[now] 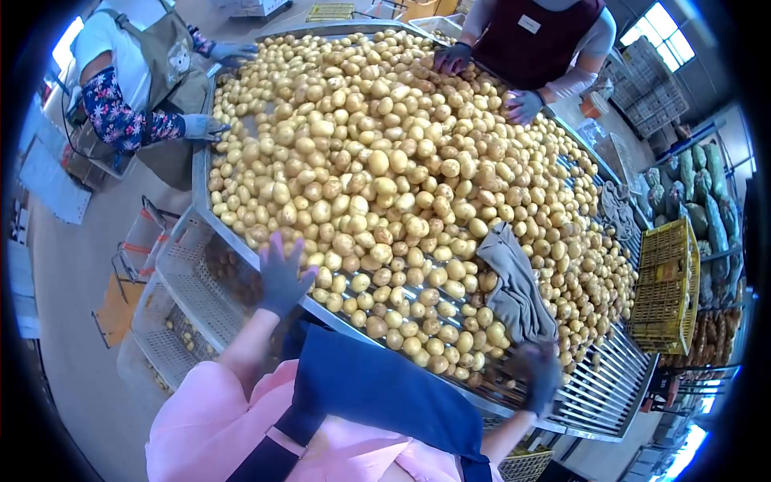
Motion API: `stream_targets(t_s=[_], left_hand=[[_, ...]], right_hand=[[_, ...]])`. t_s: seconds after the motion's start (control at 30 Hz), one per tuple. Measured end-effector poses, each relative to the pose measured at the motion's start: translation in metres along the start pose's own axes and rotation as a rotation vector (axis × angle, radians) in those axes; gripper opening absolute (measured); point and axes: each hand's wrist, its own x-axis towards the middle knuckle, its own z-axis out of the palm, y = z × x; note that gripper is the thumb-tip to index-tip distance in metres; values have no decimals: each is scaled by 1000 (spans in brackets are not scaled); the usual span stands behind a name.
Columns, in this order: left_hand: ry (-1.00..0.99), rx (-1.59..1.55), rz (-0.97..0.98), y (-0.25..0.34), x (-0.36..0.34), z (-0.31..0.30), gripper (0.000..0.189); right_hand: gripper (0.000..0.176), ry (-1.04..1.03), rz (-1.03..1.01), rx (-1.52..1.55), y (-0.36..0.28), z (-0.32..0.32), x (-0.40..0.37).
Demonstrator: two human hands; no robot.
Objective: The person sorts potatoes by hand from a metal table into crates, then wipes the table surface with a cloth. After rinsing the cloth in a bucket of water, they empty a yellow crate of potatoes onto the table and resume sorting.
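A big heap of potatoes (384, 185) covers the sorting table with its metal rim (199, 173). My left hand (281, 281), in a grey glove with purple fingers, is at the near left rim with its fingers spread against the nearest potatoes. On the right, my gloved right hand (538, 376) is low over the near edge, beside loose potatoes and the bare rollers. It is smeared by motion, so its fingers and anything in them cannot be made out. A crumpled grey-brown cloth (520, 293) lies on the potatoes just beyond it.
Across the table is a co-worker in a dark red apron (534, 40); another with flowered sleeves (120, 112) stands at the left. White plastic crates (193, 265) sit below the left rim. A yellow crate (662, 285) is at the right end, by the metal rollers (602, 394).
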Motion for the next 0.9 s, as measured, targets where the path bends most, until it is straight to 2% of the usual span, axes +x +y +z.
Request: stream_targets(t_s=[0.03,0.07,0.1,0.13,0.17,0.23,0.27,0.3,0.33,0.4,0.47,0.5,0.53,0.57,0.6,0.67,0.73,0.77,0.8,0.87,0.9], left_hand=[[11,-29,-34,2,3,-3,60],[31,-60,-68,3,7,-4,59],[81,-13,-48,4,8,-3,59],[89,-21,-59,4,8,-2,59],[81,-34,-71,4,8,-3,59],[81,-49,-81,3,8,-7,59],[-50,-103,-137,4,9,-10,62],[-180,-157,-191,4,9,-12,66],[-164,-162,-188,1,5,-10,66],[117,-44,-58,-2,0,5,58],[160,-72,-76,-3,-3,12,58],[163,-97,-97,1,0,11,58],[147,-115,-127,2,0,7,58],[153,-135,-113,2,0,2,58],[148,-156,-105,3,1,0,58],[153,-173,-125,4,1,0,55],[187,-162,-99,3,0,2,53],[135,-201,-120,4,0,-3,53],[137,-143,-122,1,-3,9,55],[141,-137,-93,-5,-5,12,56],[104,-451,-125,-8,-5,36,55]], right_hand=[[49,107,-203,-7,-24,12,0],[49,55,-164,246,-68,5,0],[48,226,-387,643,-71,57,30],[46,-58,-325,756,-139,12,7],[45,-14,-697,706,-166,27,26],[44,33,-1011,483,-236,22,33],[43,37,-1138,409,-271,17,38],[38,61,-1174,408,-303,14,44],[34,91,-1208,407,-333,15,48],[29,322,-1317,393,-384,79,111],[21,10,-1173,197,-410,99,123],[33,116,-1191,202,-413,105,121],[43,106,-997,254,-411,105,103],[45,-121,-821,316,-413,89,86],[37,-204,-816,205,-411,86,84],[30,-71,-925,122,-403,95,77],[27,-88,-924,150,-392,105,72],[24,-105,-920,187,-387,107,66],[26,-187,-874,182,-382,108,61],[30,-80,-936,221,-359,94,39],[44,59,-1106,394,-345,129,61]])
